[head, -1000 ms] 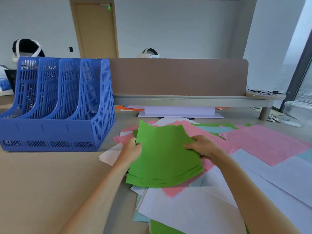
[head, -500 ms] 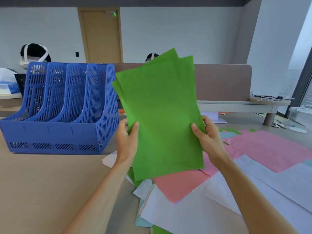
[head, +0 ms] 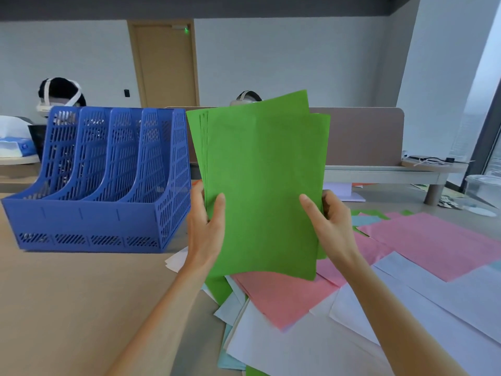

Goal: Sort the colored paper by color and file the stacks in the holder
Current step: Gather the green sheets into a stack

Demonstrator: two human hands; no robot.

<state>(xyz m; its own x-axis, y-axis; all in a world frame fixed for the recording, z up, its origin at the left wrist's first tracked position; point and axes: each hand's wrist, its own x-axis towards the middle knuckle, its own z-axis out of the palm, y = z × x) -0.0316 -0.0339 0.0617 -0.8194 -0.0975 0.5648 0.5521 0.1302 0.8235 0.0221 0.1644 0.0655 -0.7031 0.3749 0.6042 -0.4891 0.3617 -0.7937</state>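
I hold a stack of green paper [head: 260, 180] upright above the desk. My left hand [head: 206, 232] grips its left edge, thumb on the front. My right hand [head: 329, 226] grips its right edge the same way. The sheets are roughly squared, with a few top corners fanned out. The blue mesh file holder [head: 95, 183], with several slots that look empty, stands on the desk just left of the stack. Under my hands lies a loose pile of pink paper [head: 284, 297], white paper [head: 298, 346] and pale blue sheets [head: 230, 359].
More pink paper [head: 436, 245] and white sheets [head: 447, 291] spread to the right. A brown desk divider [head: 363, 137] runs behind the stack. Bare tan desk [head: 67, 308] lies in front of the holder. Two people with headsets sit beyond the divider.
The green stack lay flat on the pile a second ago. I lifted it upright, and since half a second ago the sheets have squared up closer together.
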